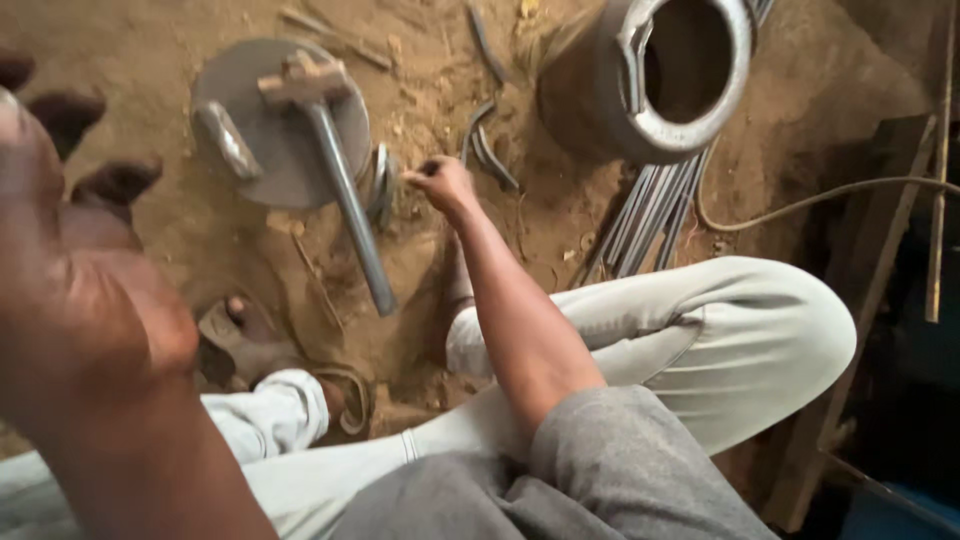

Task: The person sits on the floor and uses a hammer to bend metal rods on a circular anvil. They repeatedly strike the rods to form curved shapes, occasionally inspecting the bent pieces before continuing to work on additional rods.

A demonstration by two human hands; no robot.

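A: Start closest to cam. What's the left hand (75, 290) doing?

B: Raised right up near the lens, blurred, palm showing, fingers (65, 115) spread wide. Holds nothing.

A: And below it?

B: Person's sitting on dirt floor (560, 215), legs in pale trousers (720, 330), grey shirt at btm edge. A foot in a sandal (240, 340) just under the left hand.

A: Right hand (440, 183)?

B: Arm stretched fwd, hand low to the ground. Fingers pinched narrow on sth small and dark at the tips; can't tell what it is. Curved metal strips (485, 150) lie in the dirt just beside it, on its right.

A: Left of that hand?

B: Hammer (335, 165), long metal handle pointing back twd the person, head resting on a round flat metal disc (235, 100). A short metal bar (228, 140) also lies on the disc.

A: Farther out?

B: Big metal cylinder (640, 100), open-topped, thick rim, tilted. Bundle of thin metal rods (650, 215) lies at its base. A cable (800, 205) curves off to the right. More bent strips (480, 35) at the top edge.
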